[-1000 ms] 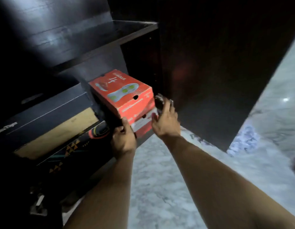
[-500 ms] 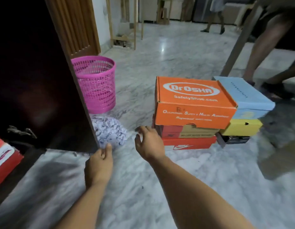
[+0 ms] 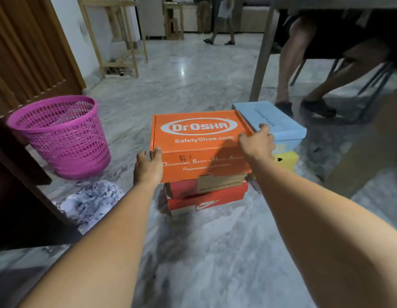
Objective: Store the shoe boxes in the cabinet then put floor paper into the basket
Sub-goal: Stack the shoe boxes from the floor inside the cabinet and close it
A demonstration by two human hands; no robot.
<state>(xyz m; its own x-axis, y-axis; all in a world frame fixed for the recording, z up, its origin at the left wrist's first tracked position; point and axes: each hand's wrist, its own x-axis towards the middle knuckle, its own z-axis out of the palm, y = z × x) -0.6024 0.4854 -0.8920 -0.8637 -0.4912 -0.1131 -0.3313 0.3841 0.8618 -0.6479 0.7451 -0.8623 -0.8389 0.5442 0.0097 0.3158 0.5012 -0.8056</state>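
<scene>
Both hands are closing on the top box of the near stack. The left hand (image 3: 148,168) is pinching the near-left corner of the orange shoe box (image 3: 198,144), thumb on the lid edge, fingers hidden round the side. The right hand (image 3: 257,143) is curling over the far-right lid edge, just beside the blue box (image 3: 269,120). Both grips are on the orange box; it is sitting on the red boxes (image 3: 206,194), not yet lifted as far as can be told.

Risks, as judged:
- The grips are sitting on opposite corners, mostly on the lid. The lid may be lifting off alone, or the box tilting and dropping.
- The orange box is overhanging the narrower boxes under it. Dragging instead of lifting could be toppling that stack.
- The right hand is touching or nearly touching the blue box; a swing could be knocking it off the yellow box (image 3: 286,160).
- The paper pile (image 3: 90,201) is lying by the dark cabinet door (image 3: 19,207), in the carrying path; slipping on it is possible.

The pink basket (image 3: 61,136) is standing near the paper.
</scene>
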